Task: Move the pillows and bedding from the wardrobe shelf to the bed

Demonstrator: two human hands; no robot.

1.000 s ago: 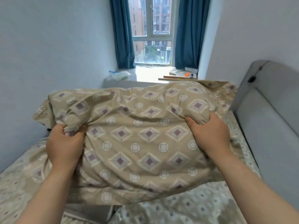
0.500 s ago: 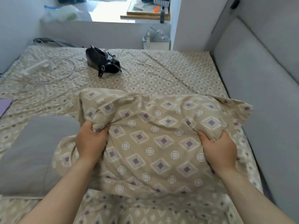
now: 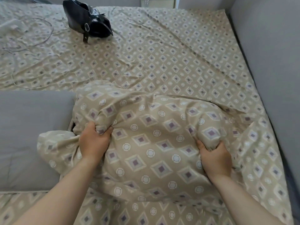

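Observation:
A beige pillow [image 3: 151, 140] with purple diamonds and white circles lies on the bed [image 3: 162, 62], whose sheet has the same pattern. My left hand [image 3: 94, 140] grips a bunch of its cover at the left side. At the right side, my right hand [image 3: 214, 158] clutches another fold. The pillow rests near the bed's front edge, its left end overlapping a grey pillow [image 3: 30, 135]. The wardrobe shelf is out of view.
A black handbag [image 3: 87, 18] lies at the far middle of the bed. White cables [image 3: 32, 34] and a charger sprawl at the far left. A grey padded headboard [image 3: 269, 62] runs along the right side.
The pillow has come down from chest height onto the bed, beside the grey pillow. My view has tilted from the window down to the mattress. Both hands keep their grip.

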